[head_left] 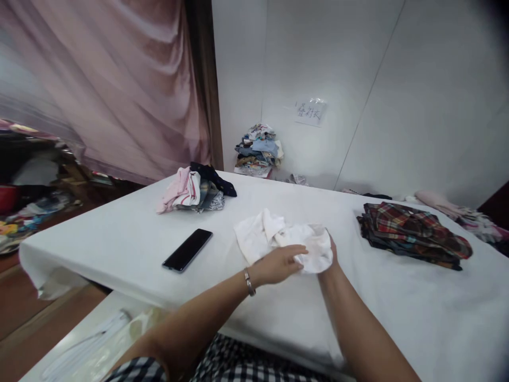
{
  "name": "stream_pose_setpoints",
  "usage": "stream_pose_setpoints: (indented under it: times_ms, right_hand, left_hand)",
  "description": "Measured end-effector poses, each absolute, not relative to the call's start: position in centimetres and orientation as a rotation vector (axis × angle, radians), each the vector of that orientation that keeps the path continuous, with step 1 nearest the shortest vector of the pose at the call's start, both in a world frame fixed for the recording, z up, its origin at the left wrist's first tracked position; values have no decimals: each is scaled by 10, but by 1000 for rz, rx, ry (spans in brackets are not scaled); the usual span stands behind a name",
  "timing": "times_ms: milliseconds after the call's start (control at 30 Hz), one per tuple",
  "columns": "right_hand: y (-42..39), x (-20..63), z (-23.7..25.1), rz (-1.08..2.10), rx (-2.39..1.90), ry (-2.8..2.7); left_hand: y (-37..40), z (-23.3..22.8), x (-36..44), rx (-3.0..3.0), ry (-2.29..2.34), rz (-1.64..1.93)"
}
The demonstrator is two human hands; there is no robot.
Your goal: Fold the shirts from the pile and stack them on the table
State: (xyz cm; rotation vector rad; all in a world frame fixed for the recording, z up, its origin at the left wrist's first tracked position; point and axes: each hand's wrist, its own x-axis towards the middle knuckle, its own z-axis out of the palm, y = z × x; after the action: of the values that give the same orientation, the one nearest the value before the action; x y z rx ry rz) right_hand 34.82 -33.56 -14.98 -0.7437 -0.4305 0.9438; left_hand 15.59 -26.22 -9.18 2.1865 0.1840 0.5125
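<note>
Both hands grip the white garment (278, 239) on the tabletop (119, 239): left hand (278, 263) on top, right hand (332, 254) beneath; phone (187, 249) lies left of it.

A soft, matt white cloth garment (286, 241) lies crumpled on a table (119, 239) covered in smooth, matt white fabric. A phone (187, 250) shows glossy black glass. Folded plaid cloth (413, 233) looks woven and matt. A bracelet (248, 281) gleams like metal. The pink curtain (119, 79) has a faint sheen.
</note>
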Motion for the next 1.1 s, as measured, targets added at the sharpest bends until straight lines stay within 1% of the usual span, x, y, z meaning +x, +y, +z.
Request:
stream_pose_setpoints:
  times_ms: [100,200,267,333,467,567,633,700,767,833,900,933,1000,1100]
  right_hand:
    - [-351,373,-143,803,-660,-261]
    - [-364,396,-140,630,-590,-137]
    - [-368,407,-143,567,-585,-61]
    - [-367,415,-149,556,-630,3]
    - [-362,424,-162,520,-757,2]
    - [-365,429,-165,431,-787,-69]
    - [-373,435,-162,414,-764,-115]
    - [-382,441,-157,406,-704,-170]
    - [-389,447,-153,384,-653,-216]
    - [-391,449,-154,380,-698,-205]
    - [-390,448,-157,405,-829,-146]
    - [-389,448,-160,417,-893,-129]
    - [-387,447,-162,408,-956,-138]
    - [-389,448,-157,357,-922,-173]
  left_hand:
    - [-267,-103,151,2280,281,596]
    - [-250,-109,143,2392,585,700]
    - [-237,-115,139,2538,813,668]
    - [-225,-123,137,2642,947,552]
    - [-208,-133,136,2588,1058,462]
    - [-193,-120,130,2480,1149,490]
    - [-183,-105,118,2389,1197,575]
    - [-177,-91,101,2267,1217,753]
    - [-176,-85,82,2173,1232,846]
    - [-180,-89,65,2183,1237,710]
    - [-184,-98,52,2217,1233,514]
    - [-186,-103,48,2222,1233,470]
    - [-186,-109,40,2193,1275,514]
    - [-177,-106,35,2124,1387,657]
